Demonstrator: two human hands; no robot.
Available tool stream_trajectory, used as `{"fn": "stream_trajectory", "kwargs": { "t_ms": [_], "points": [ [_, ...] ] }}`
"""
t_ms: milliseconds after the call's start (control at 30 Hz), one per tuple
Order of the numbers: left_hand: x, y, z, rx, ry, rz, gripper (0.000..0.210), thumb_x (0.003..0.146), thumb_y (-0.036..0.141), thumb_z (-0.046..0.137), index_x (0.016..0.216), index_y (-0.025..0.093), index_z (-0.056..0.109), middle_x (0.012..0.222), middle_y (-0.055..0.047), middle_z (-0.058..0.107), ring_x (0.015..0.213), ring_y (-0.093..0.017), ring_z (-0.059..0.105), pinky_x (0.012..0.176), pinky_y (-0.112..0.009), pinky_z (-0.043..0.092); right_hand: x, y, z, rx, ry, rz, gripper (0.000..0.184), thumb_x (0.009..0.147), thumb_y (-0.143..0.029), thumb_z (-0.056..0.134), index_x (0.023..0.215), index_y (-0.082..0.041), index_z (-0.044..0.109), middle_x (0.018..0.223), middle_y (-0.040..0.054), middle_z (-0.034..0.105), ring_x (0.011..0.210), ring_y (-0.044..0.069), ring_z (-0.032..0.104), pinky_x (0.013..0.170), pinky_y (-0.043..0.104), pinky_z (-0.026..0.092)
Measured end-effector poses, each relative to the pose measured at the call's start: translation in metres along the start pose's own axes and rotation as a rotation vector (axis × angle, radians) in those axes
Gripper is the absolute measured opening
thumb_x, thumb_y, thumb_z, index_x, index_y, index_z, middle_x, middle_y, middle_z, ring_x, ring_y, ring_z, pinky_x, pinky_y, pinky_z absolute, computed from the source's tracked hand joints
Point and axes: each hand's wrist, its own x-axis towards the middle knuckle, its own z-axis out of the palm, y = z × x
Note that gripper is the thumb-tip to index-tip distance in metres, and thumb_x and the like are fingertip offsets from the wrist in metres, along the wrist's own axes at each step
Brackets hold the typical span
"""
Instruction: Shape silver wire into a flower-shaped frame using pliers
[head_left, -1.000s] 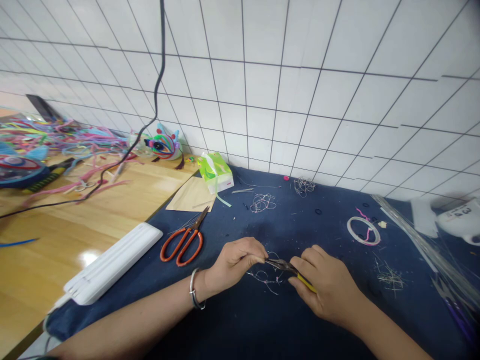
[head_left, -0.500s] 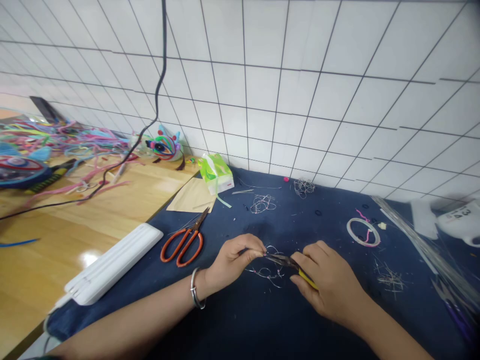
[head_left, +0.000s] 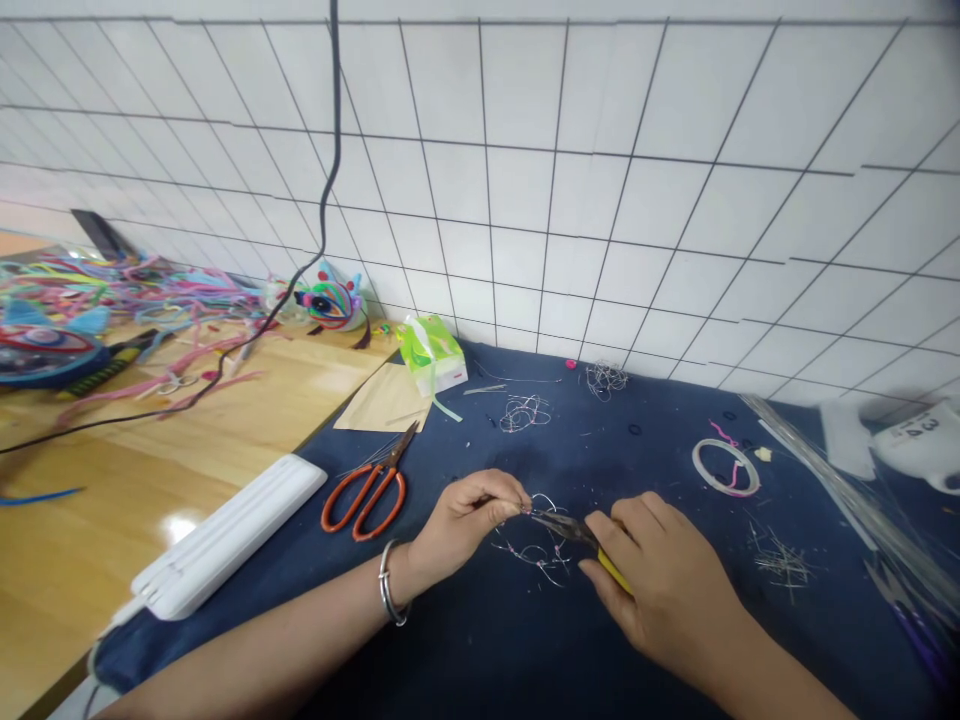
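Observation:
My left hand (head_left: 480, 515) pinches a piece of thin silvery wire between thumb and fingers, with a bracelet around the wrist. My right hand (head_left: 660, 570) is wrapped round the yellow handles of a pair of pliers (head_left: 568, 527). The plier jaws reach left to the wire, close to my left fingertips; whether they clamp it I cannot tell. Below the jaws a looped wire piece with small pinkish beads (head_left: 536, 555) shows against the dark blue cloth (head_left: 480, 640). Orange-handled scissors (head_left: 365, 500) lie left of my left hand.
A white power strip (head_left: 232, 535) lies at the left. Behind stand a green tissue pack (head_left: 433, 355) and wire coils (head_left: 525, 413). To the right are a white ring spool (head_left: 697, 465), wire scraps (head_left: 780, 560), long wires (head_left: 840, 475) and purple scissors (head_left: 907, 615). A black cable (head_left: 330, 190) hangs down.
The view has tilted up slightly, so things sit a little lower. My hands keep nearly the same pose, with the pliers still at the wire; the right hand has turned slightly.

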Motion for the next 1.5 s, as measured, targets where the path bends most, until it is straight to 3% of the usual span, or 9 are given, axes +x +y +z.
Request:
{"fn": "stream_trajectory", "kwargs": {
  "t_ms": [733, 1100, 1500],
  "points": [
    [-0.007, 0.003, 0.004, 0.141, 0.011, 0.074, 0.006, 0.081, 0.012, 0.055, 0.078, 0.014, 0.060, 0.082, -0.006, 0.061, 0.077, -0.015, 0.057, 0.071, -0.029, 0.046, 0.001, -0.001, 0.013, 0.076, -0.018, 0.026, 0.023, 0.083, -0.030, 0.047, 0.098, -0.016, 0.059, 0.077, 0.0069, 0.053, 0.072, 0.018, 0.046, 0.061, 0.030, 0.040],
    [-0.008, 0.005, 0.004, 0.207, -0.004, 0.136, 0.008, 0.081, 0.010, 0.054, 0.079, 0.015, 0.060, 0.083, -0.006, 0.060, 0.078, -0.015, 0.056, 0.070, -0.030, 0.046, 0.000, -0.004, 0.013, 0.170, -0.109, 0.083, 0.024, 0.085, -0.029, 0.043, 0.101, -0.018, 0.056, 0.081, 0.0068, 0.052, 0.075, 0.019, 0.046, 0.064, 0.032, 0.041],
    [-0.007, 0.005, 0.003, 0.221, -0.021, 0.140, 0.008, 0.082, 0.011, 0.053, 0.079, 0.016, 0.059, 0.080, -0.005, 0.060, 0.076, -0.014, 0.056, 0.070, -0.030, 0.046, 0.001, -0.003, 0.016, 0.185, -0.072, 0.065, 0.021, 0.085, -0.027, 0.043, 0.095, -0.017, 0.058, 0.076, 0.0055, 0.052, 0.072, 0.017, 0.046, 0.062, 0.029, 0.039]
  ]
}}
